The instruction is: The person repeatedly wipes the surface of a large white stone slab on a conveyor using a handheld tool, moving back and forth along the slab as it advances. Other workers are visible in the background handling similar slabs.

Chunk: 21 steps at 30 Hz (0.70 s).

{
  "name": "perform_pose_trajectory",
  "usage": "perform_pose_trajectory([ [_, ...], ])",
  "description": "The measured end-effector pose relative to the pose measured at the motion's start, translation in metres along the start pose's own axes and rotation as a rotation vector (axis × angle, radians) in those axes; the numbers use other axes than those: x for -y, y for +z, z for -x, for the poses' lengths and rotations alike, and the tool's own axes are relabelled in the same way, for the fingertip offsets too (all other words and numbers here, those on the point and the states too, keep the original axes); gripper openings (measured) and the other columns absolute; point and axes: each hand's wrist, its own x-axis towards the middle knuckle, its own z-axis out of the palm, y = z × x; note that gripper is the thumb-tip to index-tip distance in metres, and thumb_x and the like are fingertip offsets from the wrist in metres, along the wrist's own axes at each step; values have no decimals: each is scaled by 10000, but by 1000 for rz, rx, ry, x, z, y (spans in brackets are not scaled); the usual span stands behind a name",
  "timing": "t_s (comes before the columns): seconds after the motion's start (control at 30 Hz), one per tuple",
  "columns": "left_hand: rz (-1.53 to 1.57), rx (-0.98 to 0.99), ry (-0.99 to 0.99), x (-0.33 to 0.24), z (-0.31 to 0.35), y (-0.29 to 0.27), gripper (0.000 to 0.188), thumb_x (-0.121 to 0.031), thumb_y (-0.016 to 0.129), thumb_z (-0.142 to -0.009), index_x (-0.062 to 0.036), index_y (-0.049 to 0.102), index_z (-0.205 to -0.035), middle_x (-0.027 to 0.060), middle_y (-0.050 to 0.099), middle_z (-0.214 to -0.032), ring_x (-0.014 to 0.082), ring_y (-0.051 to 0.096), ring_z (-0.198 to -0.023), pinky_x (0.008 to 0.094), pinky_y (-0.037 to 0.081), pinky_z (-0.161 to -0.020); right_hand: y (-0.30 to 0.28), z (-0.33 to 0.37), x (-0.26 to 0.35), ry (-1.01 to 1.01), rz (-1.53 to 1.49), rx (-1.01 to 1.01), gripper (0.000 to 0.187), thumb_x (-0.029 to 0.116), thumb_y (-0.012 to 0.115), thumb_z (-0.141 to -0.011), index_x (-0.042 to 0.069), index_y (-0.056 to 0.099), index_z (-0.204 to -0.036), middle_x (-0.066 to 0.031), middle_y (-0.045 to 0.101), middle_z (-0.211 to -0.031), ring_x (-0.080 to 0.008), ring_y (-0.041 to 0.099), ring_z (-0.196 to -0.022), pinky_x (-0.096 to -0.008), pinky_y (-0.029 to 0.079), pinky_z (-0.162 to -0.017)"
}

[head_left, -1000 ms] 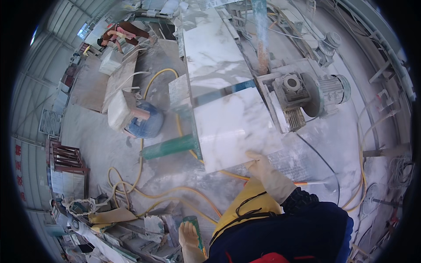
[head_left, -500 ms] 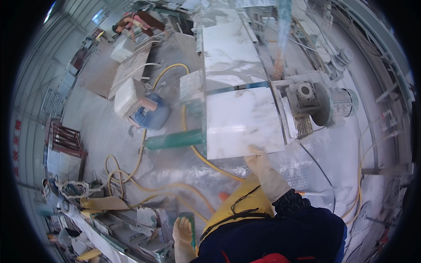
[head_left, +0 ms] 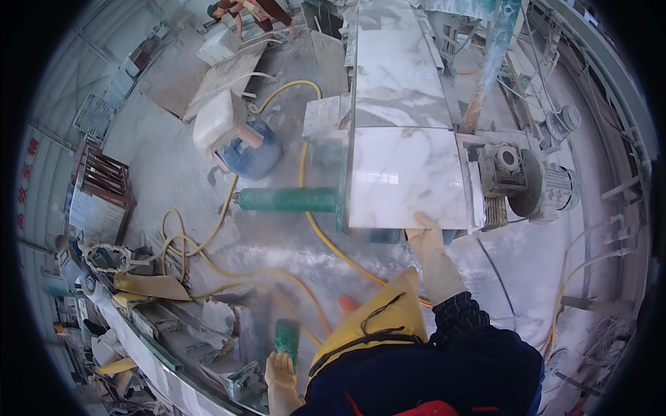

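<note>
A polished white marble slab (head_left: 409,182) with grey veins lies on a roller stand, its far edge against a second veined slab (head_left: 399,62). My gloved right hand (head_left: 429,239) is at the slab's near edge, closed on it, with fingertips over the top. Whatever is below that edge is hidden. At the lower left, my gloved left hand (head_left: 280,378) has its fingers bent and together. It is beside the end of a green cylinder (head_left: 286,338); whether it holds anything is hidden. A yellow apron (head_left: 381,312) hangs from my waist.
A dusty motor (head_left: 548,184) juts from the stand's right side, and a green tube (head_left: 290,200) from its left. Yellow hose (head_left: 333,256) snakes over the floor. A blue barrel (head_left: 253,154) stands farther left. Broken stone (head_left: 218,322) lies lower left. A person (head_left: 260,12) bends at the back.
The slab has slid away from me with my right hand at its edge. The gap to the far slab has closed, and the stand's near end now shows. My left hand has drawn back slightly.
</note>
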Motion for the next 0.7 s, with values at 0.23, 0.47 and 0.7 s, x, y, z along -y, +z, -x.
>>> perform_pose_trajectory([
  [0.23, -22, 4, -13, 7, 3, -2, 483, -362, 449, -1038, -167, 418, -1479, 60, 511, -1460, 239, 519, -1307, 314, 490, -999, -17, -33, -5, -31, -39, -61, 417, -52, 519, -923, -7, 483, -1336, -188, 555, -1347, -338, 539, -1272, -494, 452, -1102],
  [0.47, -10, 81, -16, 19, -2, -24, 520, -393, 467, -1022, -168, 409, -1487, 61, 499, -1474, 224, 525, -1296, 316, 491, -998, -20, -38, 5, 7, 2, -16, 392, -38, 514, -947, -18, 483, -1337, -196, 543, -1364, -341, 544, -1259, -494, 459, -1094],
  [0.7, 59, 71, 10, 38, -3, -50, 569, -404, 501, -1005, -161, 382, -1505, 85, 462, -1502, 238, 481, -1344, 330, 473, -1023, -10, -20, 23, 115, 858, -88, 438, 255, 630, -964, -65, 546, -1252, -229, 608, -1272, -357, 583, -1211, -501, 487, -1044],
])
